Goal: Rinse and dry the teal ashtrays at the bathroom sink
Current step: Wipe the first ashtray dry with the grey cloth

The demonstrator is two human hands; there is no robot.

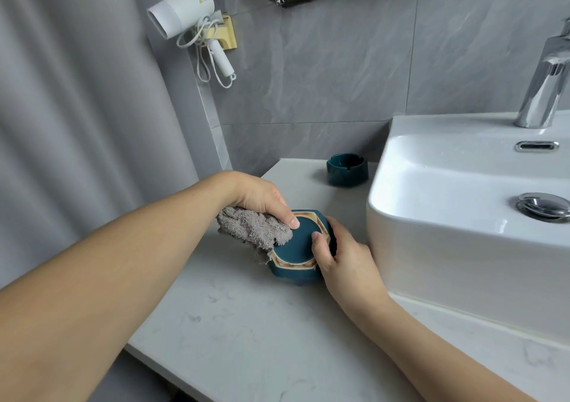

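A teal ashtray (pixel 297 247) is turned bottom-up just above the marble counter (pixel 253 334), its unglazed beige ring facing me. My right hand (pixel 339 256) grips its right side, thumb on the base. My left hand (pixel 262 198) holds a grey towel cloth (pixel 253 230) against the ashtray's left edge, with the thumb on the base. A second teal ashtray (pixel 347 169) stands upright at the back of the counter, beside the sink.
A white basin (pixel 431 204) with a chrome drain plug (pixel 543 206) and a chrome faucet (pixel 546 84) fills the right side. A white hair dryer (pixel 188 13) hangs on the wall at upper left. A grey curtain (pixel 77 108) hangs left of the counter.
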